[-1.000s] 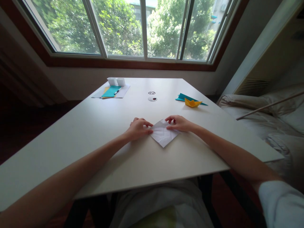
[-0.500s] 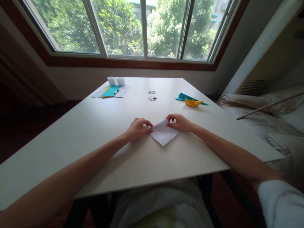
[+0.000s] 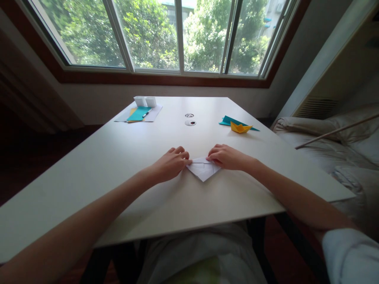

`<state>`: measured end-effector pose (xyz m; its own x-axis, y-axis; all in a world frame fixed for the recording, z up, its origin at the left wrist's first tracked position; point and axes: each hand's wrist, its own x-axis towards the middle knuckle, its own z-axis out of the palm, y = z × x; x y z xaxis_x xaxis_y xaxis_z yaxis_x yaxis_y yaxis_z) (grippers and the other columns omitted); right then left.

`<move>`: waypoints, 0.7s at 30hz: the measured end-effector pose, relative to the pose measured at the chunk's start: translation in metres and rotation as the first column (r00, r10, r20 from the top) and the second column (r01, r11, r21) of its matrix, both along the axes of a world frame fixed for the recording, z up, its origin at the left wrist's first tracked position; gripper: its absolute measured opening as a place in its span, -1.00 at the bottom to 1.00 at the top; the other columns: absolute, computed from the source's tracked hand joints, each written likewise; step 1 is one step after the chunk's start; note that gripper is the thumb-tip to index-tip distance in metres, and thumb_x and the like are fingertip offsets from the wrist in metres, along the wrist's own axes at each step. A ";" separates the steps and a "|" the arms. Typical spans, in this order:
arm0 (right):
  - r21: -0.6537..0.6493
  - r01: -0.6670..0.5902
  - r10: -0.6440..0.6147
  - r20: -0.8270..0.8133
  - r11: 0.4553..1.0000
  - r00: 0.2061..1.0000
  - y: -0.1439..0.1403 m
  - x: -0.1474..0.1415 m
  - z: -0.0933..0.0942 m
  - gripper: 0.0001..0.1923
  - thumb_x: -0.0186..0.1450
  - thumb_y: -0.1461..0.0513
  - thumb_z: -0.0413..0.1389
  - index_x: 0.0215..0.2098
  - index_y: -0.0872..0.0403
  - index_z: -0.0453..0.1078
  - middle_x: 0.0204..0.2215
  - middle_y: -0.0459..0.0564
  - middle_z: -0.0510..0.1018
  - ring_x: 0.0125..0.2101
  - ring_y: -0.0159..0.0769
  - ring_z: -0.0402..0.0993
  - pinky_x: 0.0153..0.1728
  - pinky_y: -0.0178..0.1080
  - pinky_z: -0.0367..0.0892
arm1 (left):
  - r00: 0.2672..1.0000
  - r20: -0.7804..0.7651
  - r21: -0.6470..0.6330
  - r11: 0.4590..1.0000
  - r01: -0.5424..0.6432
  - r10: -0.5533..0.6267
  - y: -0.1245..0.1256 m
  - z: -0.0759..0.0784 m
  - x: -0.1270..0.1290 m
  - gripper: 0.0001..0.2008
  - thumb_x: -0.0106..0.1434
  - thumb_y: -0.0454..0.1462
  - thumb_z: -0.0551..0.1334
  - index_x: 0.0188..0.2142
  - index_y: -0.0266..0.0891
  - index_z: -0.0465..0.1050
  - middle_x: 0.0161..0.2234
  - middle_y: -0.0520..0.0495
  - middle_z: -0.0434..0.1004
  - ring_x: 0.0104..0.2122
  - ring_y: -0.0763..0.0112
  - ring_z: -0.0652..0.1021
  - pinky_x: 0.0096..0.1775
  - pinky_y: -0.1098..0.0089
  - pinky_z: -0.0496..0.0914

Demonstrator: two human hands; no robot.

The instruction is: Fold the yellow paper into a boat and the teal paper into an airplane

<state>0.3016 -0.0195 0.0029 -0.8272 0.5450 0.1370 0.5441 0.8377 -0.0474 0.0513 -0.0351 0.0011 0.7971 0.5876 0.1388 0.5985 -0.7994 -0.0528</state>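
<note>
Both hands press flat on the folded white paper (image 3: pixel 203 169) lying mid-table (image 3: pixel 118 157), left hand (image 3: pixel 173 162) on its left corner, right hand (image 3: pixel 226 156) on its right, fingers nearly straight and gripping nothing, so I'd judge firm, even pressure along the top edge sets the crease best.

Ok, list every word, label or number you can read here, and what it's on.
None can be read.
White folded paper under the left hand and right hand: blank.
Yellow paper boat, teal sheet, white boxes: no print visible.
Pen: too small to tell.
</note>
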 end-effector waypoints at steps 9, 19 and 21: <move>0.107 0.094 -0.096 0.016 0.990 0.995 -0.010 -0.013 -0.006 -0.76 0.31 0.22 -0.09 -0.29 0.16 0.40 -0.32 0.12 0.48 -0.30 -0.23 0.38 -0.23 -0.19 0.22 | 0.988 0.028 -0.055 0.986 0.155 -0.154 -0.001 -0.010 0.010 -0.67 0.24 -0.47 -0.04 -0.11 -0.22 0.37 -0.11 -0.11 0.43 -0.15 0.34 0.41 -0.11 0.34 0.24; 0.029 0.036 -0.037 0.021 0.999 0.999 -0.012 -0.018 -0.010 -0.65 0.28 0.31 -0.08 0.02 0.06 0.29 -0.11 0.15 0.42 -0.17 -0.18 0.37 -0.18 -0.16 0.23 | 0.988 0.111 -0.151 0.980 0.127 -0.111 0.000 -0.011 0.009 -0.62 0.17 -0.49 -0.01 -0.09 -0.22 0.38 -0.14 -0.11 0.46 -0.15 0.34 0.44 -0.09 0.33 0.28; 0.008 0.092 -0.092 0.047 0.996 0.995 -0.014 -0.017 -0.004 -0.69 0.30 0.27 -0.10 -0.03 0.08 0.34 -0.15 0.16 0.44 -0.19 -0.17 0.39 -0.20 -0.17 0.23 | 0.984 0.139 -0.173 0.976 0.133 -0.109 0.000 -0.010 0.009 -0.62 0.18 -0.50 -0.02 -0.10 -0.22 0.40 -0.15 -0.12 0.46 -0.16 0.35 0.43 -0.10 0.35 0.30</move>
<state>0.2846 -0.0337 -0.0013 -0.7791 0.6184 0.1024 0.6205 0.7841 -0.0146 0.0599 -0.0353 -0.0092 0.8464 0.5126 0.1443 0.4892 -0.8555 0.1695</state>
